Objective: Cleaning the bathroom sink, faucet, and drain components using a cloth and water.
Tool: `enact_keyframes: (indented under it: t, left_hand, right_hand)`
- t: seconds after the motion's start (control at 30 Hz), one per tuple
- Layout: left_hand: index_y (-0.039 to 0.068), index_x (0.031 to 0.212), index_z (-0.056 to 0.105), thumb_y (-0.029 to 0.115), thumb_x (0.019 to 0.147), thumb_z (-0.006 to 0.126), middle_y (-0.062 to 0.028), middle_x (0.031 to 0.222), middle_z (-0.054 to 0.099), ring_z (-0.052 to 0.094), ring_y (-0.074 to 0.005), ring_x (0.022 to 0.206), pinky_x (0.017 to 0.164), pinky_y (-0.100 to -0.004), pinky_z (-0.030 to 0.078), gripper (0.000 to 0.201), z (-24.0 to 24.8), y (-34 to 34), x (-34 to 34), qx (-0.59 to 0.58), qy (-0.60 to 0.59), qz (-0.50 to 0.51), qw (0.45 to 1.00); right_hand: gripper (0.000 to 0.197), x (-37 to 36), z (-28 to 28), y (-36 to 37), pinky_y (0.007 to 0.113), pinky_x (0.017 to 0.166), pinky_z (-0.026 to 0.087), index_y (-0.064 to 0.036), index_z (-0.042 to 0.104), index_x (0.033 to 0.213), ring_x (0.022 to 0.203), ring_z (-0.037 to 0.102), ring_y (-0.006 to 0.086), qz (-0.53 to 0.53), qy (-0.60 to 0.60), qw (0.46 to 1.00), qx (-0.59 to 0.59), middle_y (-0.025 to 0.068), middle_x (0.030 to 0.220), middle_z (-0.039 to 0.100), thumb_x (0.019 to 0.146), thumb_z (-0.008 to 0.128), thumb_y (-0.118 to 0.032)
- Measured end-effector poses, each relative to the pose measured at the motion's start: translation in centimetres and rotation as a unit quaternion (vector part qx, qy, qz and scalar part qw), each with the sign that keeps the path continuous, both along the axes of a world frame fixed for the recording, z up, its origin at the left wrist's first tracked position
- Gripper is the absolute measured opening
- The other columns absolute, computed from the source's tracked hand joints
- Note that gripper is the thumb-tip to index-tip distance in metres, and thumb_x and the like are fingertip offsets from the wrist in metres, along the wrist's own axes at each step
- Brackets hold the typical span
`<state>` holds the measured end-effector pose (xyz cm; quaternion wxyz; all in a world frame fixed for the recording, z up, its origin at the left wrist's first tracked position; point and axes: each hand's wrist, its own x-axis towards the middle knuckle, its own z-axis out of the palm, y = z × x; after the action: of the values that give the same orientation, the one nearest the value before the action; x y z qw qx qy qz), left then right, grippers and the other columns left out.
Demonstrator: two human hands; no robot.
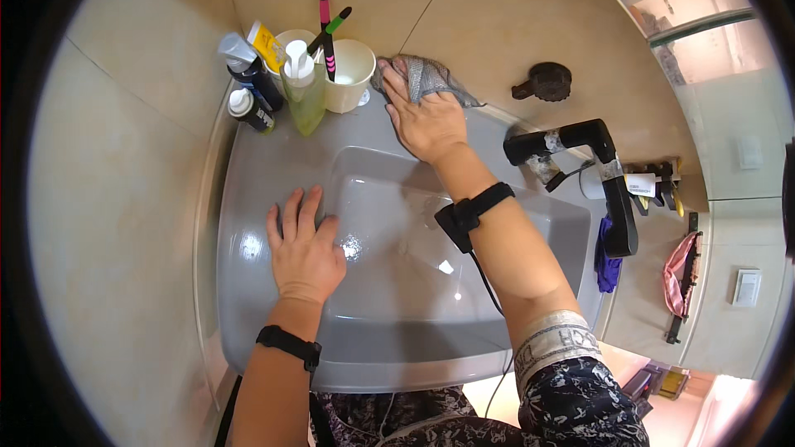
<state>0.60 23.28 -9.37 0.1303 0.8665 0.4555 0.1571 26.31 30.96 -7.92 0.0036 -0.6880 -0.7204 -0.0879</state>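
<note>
My right hand (431, 124) reaches to the back of the grey sink (281, 339) and holds a grey cloth (435, 79), pressed against the ledge where it meets the wall. Part of the cloth bunches around the fingers and part trails out to the right. My left hand (306, 257) is open, fingers spread, resting on the sink's surface at the left edge of the basin. Just left of the cloth is a white cup (352, 74), with toothbrushes (329, 41) by it. A green pump bottle (305, 99) stands in front of the cups.
A dark bottle (263, 87), a small black bottle with a white cap (251, 112) and a yellow tube (267, 47) crowd the back left corner. The black faucet (609, 149) arches at the right. A purple cloth (609, 261) hangs beyond it, and a black round fixture (546, 83) is on the wall.
</note>
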Motion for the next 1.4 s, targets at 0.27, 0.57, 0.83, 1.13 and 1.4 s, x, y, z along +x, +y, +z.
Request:
enact_keyframes:
  t: [0.27,0.57,0.83,1.13,1.4]
  left_hand:
    - [0.011,0.090,0.065,0.008,0.062,0.060,-0.0091,0.134,0.045,0.036,-0.0321,0.129,0.107,-0.0552,0.024,0.029,-0.1,0.0,0.0,0.011,-0.001,0.003,1.000]
    - [0.011,0.090,0.066,0.008,0.062,0.060,-0.0087,0.135,0.044,0.034,-0.0319,0.130,0.108,-0.0548,0.023,0.028,0.1,-0.1,-0.1,0.006,0.013,0.009,1.000]
    - [0.012,0.089,0.067,0.009,0.063,0.061,-0.0072,0.136,0.043,0.032,-0.0300,0.131,0.110,-0.0538,0.021,0.027,0.2,-0.1,-0.2,0.008,0.016,0.013,1.000]
    - [0.012,0.091,0.068,0.010,0.063,0.062,-0.0061,0.138,0.041,0.029,-0.0291,0.133,0.111,-0.0525,0.018,0.029,0.3,-0.3,0.3,-0.008,0.037,0.014,0.999]
    - [0.012,0.089,0.068,0.009,0.064,0.060,-0.0076,0.137,0.042,0.031,-0.0299,0.132,0.111,-0.0521,0.020,0.026,0.1,-0.3,0.2,-0.003,0.043,0.016,0.999]
  right_hand:
    - [0.046,0.9,0.7,-1.3,0.033,0.085,0.040,-0.0169,0.045,0.135,0.104,0.057,0.0154,0.048,-0.089,0.979,0.179,0.0002,0.116,0.063,0.093,0.045,-0.035]
    - [0.041,3.5,-1.7,-6.5,0.040,0.093,0.038,-0.0097,0.051,0.127,0.111,0.053,0.0287,-0.020,0.071,0.995,0.073,0.0107,0.123,0.057,0.095,0.042,-0.034]
    - [0.030,-0.5,-1.5,-9.4,0.043,0.092,0.040,-0.0086,0.060,0.113,0.103,0.049,0.0358,-0.217,0.127,0.964,0.085,0.0140,0.118,0.056,0.084,0.053,-0.012]
    - [0.031,5.9,-3.4,-17.3,0.041,0.085,0.046,-0.0064,0.065,0.098,0.096,0.053,0.0348,-0.272,0.150,0.933,0.184,0.0128,0.108,0.059,0.072,0.055,0.006]
    - [0.025,16.4,-2.2,-25.2,0.033,0.082,0.047,0.0043,0.058,0.109,0.091,0.059,0.0198,-0.426,0.299,0.812,0.265,0.0126,0.098,0.064,0.085,0.056,-0.003]
